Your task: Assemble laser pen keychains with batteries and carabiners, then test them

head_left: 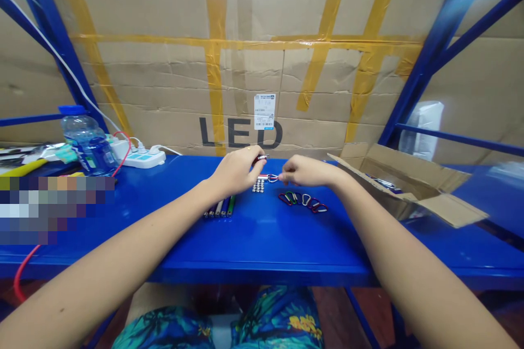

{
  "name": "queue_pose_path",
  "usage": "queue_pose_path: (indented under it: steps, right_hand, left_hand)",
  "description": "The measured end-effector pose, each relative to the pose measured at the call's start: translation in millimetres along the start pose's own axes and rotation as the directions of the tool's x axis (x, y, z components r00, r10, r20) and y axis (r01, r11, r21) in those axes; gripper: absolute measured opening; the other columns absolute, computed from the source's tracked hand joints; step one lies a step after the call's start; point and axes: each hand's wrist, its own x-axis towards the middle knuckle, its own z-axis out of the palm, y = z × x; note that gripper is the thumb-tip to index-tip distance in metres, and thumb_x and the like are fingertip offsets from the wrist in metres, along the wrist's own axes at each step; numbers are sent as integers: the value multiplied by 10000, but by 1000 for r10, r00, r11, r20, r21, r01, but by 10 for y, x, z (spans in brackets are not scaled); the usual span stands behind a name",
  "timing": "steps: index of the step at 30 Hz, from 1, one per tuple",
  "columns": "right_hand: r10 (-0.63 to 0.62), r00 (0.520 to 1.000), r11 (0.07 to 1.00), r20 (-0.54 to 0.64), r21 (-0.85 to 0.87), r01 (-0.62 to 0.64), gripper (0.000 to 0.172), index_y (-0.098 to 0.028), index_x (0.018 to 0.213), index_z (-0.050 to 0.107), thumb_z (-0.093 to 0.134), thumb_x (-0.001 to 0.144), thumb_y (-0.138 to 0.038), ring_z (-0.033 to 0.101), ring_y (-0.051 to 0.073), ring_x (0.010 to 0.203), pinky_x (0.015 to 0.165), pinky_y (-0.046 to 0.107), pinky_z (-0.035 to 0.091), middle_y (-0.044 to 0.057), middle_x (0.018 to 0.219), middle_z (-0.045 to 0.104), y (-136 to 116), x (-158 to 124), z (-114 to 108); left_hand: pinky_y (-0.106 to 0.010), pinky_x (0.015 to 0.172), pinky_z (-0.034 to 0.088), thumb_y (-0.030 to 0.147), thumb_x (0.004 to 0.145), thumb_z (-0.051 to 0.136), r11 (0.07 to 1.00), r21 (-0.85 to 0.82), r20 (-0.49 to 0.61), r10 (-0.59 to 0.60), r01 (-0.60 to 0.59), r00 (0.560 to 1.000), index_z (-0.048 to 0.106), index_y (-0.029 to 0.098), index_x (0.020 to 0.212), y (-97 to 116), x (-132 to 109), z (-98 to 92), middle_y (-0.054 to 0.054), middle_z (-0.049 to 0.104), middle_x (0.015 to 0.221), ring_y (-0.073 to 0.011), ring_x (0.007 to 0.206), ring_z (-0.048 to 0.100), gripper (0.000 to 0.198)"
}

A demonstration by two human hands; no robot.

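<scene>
My left hand (239, 168) is closed round a small dark-red tube with a shiny metal end (262, 157), most of it hidden by the fingers. Pinched at its end by my right hand (301, 170) is a silver carabiner (273, 178), beside a red-and-silver tube (262, 176) on the table. Just below them, small round silver pieces (257, 186) stand in neat rows. Several slim tubes with metal ends (221, 207), one green, lie side by side under my left wrist. Loose coloured carabiners (305, 199) form a row below my right hand.
On the right of the blue table (262, 245) stands an open cardboard box (405, 180) with things inside. A power strip (143, 158) and a bottle with a blue cap (88, 139) are at the left. A large taped carton (172, 87) walls off the back, between blue posts.
</scene>
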Motion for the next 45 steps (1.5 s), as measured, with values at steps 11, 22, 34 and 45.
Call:
queue_pose_path:
  steps: [11,22,34,45]
  right_hand:
    - [126,972,969,199,-235,-77,125,-178,599,605,689,673,-234,483,136,465,480,281,311,15,562,600,-221,-3,274]
    - [-119,992,892,48,444,85,134,-171,748,532,495,839,-262,499,102,525,460,226,369,6,647,558,-106,-15,46]
    - [-216,970,560,116,828,26,166,-160,875,579,602,871,-324,411,77,506,409,217,321,-12,684,503,-54,-14,73]
    - [-148,983,828,-111,530,184,198,-180,743,521,399,899,-167,426,86,412,413,235,348,-52,539,394,-74,73,181]
  left_hand:
    - [-332,696,460,248,896,492,998,-38,8,-39,39,999,581,177,944,-13,-17,27,-56,686,908,-199,801,617,124]
    - [-265,646,457,169,825,542,936,-351,3,40,-36,999,625,170,973,13,-25,43,-20,677,827,-133,709,593,170]
    - [-278,701,461,89,800,526,946,-315,-60,59,-75,996,665,177,853,-47,13,26,-18,715,824,-145,757,626,173]
    - [-298,712,463,123,831,489,965,-258,-33,40,-47,999,631,183,866,-53,-6,104,-32,711,878,-162,794,630,159]
